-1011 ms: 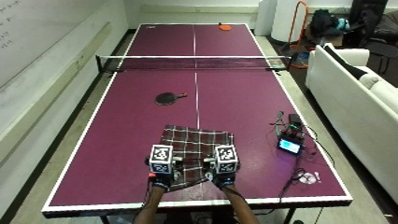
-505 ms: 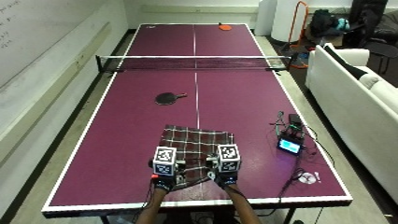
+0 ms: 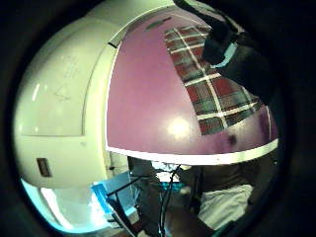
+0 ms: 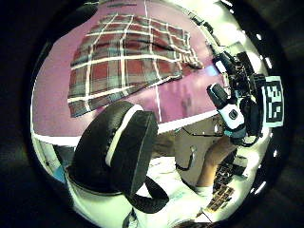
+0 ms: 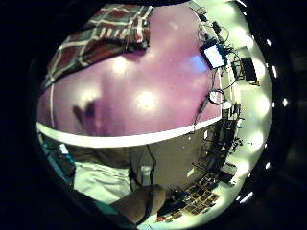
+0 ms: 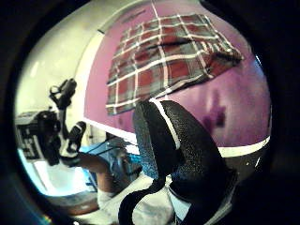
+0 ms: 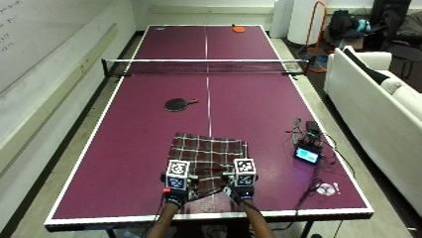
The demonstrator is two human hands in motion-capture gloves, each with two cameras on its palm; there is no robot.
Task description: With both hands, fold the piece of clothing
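Both hands have slid back toward the person since the earlier pictures, from over the near part of the cloth to just past its near edge. That cloth, a plaid piece of clothing (image 7: 210, 156) in dark red, grey and white, lies spread on the purple table (image 7: 131, 163), close to the near edge and near the middle line. It looks mostly flat, with a few wrinkles and a bumpy near edge, so the folding does not look done yet. The left hand (image 7: 177, 191) and the right hand (image 7: 241, 189) hover side by side at that near edge, one toward each side of the cloth. That is a good spot for taking the two near corners at once. The palm views show the cloth lying out on the table ahead of both hands, with bare purple table between, and no cloth is caught in any fingers. A left thumb (image 4: 118, 152) and a right thumb (image 6: 173, 145) stick out loose and hold nothing, so both hands look relaxed and empty. Farther off, a black paddle (image 7: 177, 104) rests well away near the middle of the table. A small screen with cables (image 7: 308, 151) sits off to the right side of the cloth.
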